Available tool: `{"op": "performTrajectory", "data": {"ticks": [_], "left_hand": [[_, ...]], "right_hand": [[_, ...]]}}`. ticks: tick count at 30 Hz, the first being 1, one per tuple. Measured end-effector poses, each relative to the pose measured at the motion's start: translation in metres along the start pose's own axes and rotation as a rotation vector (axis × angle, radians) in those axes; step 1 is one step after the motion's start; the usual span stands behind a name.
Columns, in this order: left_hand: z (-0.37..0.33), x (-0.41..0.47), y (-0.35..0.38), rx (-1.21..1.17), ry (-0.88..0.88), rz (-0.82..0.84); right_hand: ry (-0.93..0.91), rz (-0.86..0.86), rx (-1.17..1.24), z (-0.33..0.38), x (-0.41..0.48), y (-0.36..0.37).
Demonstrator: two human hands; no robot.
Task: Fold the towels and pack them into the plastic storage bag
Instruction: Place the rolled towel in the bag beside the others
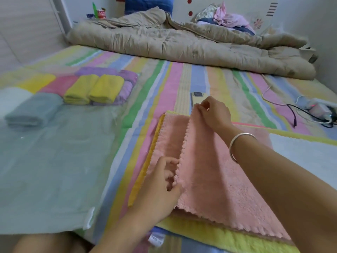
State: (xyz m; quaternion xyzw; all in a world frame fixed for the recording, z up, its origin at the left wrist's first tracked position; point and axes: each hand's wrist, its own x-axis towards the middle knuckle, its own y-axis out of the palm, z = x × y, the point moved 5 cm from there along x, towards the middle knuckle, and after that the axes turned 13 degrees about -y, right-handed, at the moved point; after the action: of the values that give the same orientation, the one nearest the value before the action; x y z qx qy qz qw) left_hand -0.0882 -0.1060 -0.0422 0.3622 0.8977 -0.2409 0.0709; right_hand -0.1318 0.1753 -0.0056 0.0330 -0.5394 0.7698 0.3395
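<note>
A pink towel lies at the centre of the frame on a stack of unfolded towels, with a yellow towel showing beneath it. One edge of the pink towel is lifted towards the left, as if for a first fold. The right hand, with a silver bangle on its wrist, pinches the far corner of that edge. The left hand, lower centre, pinches the near end of the same edge.

At the left, the clear plastic storage bag lies flat. Folded towels seem to sit inside its far end: two yellow folded towels, a grey folded towel, and pink and purple ones behind. The task looks partly done. This towel and those under it are yet to be folded and packed.

The surface is a bed with a pastel striped sheet. A phone lies just beyond the right hand. A rumpled beige quilt crosses the top of the frame, with a heap of clothes at upper right. Cables and a charger lie at the right edge.
</note>
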Motion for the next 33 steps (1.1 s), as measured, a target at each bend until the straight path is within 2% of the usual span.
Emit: {"op": "performTrajectory", "data": {"ticks": [4, 11, 15, 18, 20, 22, 24, 26, 28, 33], "left_hand": [[0.002, -0.006, -0.028, 0.143, 0.116, -0.054], [0.026, 0.000, -0.046, 0.258, 0.091, -0.117], [0.031, 0.004, -0.052, 0.283, 0.062, -0.150], [0.029, 0.000, -0.051, 0.352, 0.051, -0.134], [0.019, -0.005, -0.050, 0.566, 0.033, -0.230], [0.003, -0.009, -0.048, 0.772, 0.065, -0.398], [-0.013, -0.009, -0.033, 0.733, 0.237, -0.486], [-0.027, -0.005, -0.006, 0.666, 0.402, -0.434], [-0.038, 0.001, 0.024, 0.702, 0.500, -0.383], [-0.005, 0.027, 0.067, 0.969, 0.358, -0.242]], "right_hand": [[-0.026, 0.073, 0.004, 0.023, 0.012, 0.028], [-0.087, 0.126, 0.006, 0.048, 0.023, 0.068], [-0.109, 0.115, -0.045, 0.050, 0.022, 0.075], [-0.102, 0.114, 0.006, 0.047, 0.015, 0.072], [-0.107, 0.138, 0.022, 0.043, 0.006, 0.061], [-0.146, 0.161, -0.050, 0.037, -0.009, 0.043], [-0.156, 0.219, -0.166, 0.023, -0.031, 0.024], [-0.114, 0.345, -0.245, 0.000, -0.058, 0.011], [-0.083, 0.449, -0.293, -0.025, -0.081, 0.003], [0.111, 0.467, -0.266, -0.087, -0.102, -0.017]]}}
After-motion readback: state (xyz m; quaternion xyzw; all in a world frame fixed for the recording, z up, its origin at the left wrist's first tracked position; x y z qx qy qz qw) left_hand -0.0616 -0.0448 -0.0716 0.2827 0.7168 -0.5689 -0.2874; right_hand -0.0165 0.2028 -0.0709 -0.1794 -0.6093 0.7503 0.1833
